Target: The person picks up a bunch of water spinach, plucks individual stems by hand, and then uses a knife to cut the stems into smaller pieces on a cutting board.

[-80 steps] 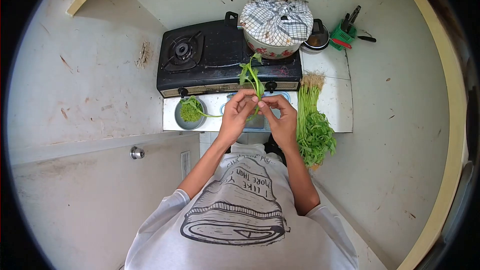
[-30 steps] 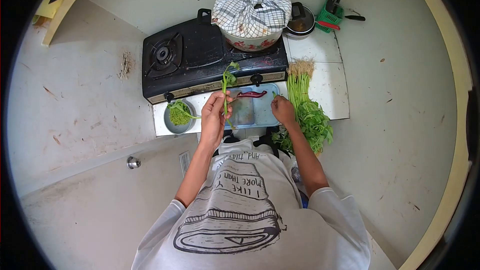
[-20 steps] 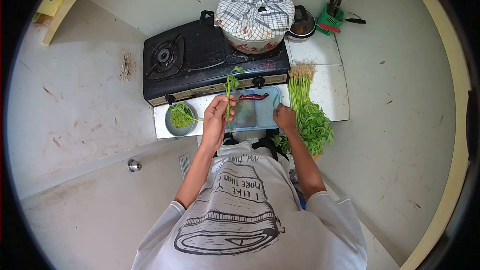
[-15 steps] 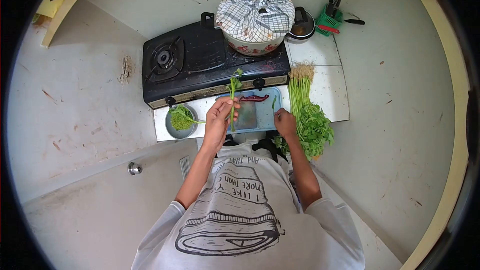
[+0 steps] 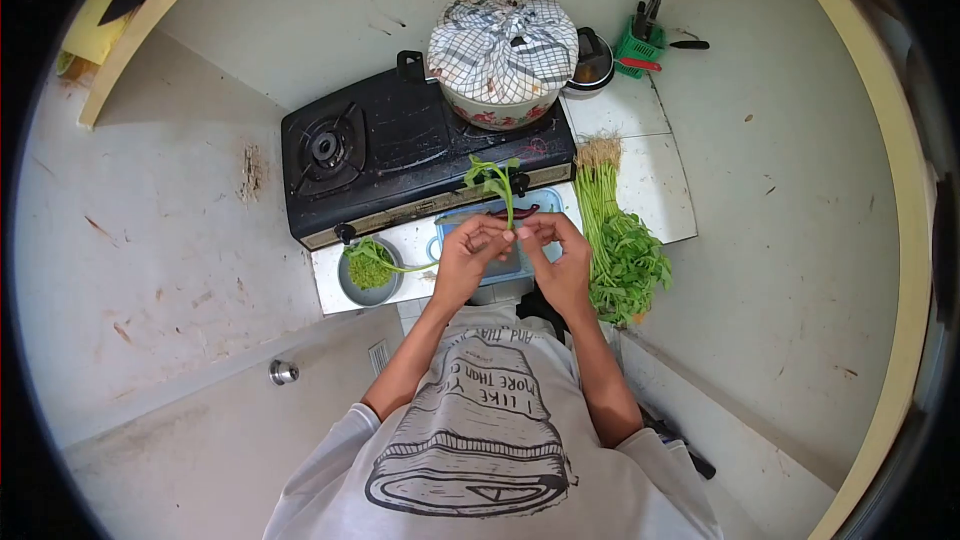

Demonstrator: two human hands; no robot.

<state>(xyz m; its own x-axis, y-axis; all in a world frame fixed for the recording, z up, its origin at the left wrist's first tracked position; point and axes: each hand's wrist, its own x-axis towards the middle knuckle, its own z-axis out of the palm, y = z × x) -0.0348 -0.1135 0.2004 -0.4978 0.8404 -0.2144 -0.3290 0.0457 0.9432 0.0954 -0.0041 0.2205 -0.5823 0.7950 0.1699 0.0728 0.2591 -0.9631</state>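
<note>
My left hand (image 5: 468, 258) and my right hand (image 5: 556, 253) meet over a blue cutting board (image 5: 470, 230), both pinching one green leafy stem (image 5: 496, 184) that stands up between the fingertips. A knife with a dark red handle (image 5: 524, 211) lies on the board behind the hands, mostly hidden. A bundle of leafy greens with pale roots (image 5: 614, 230) lies on the counter just right of my right hand. A small grey bowl of picked greens (image 5: 368, 270) sits to the left of my left hand.
A black gas stove (image 5: 400, 145) stands behind the board, carrying a floral pot covered with a checked cloth (image 5: 503, 45). A dark pot (image 5: 592, 65) and a green utensil basket (image 5: 636, 40) sit at the back right. White walls close in on both sides.
My right hand has come back from the bundle of greens to meet my left hand on the stem. The stem has shifted right, above the board.
</note>
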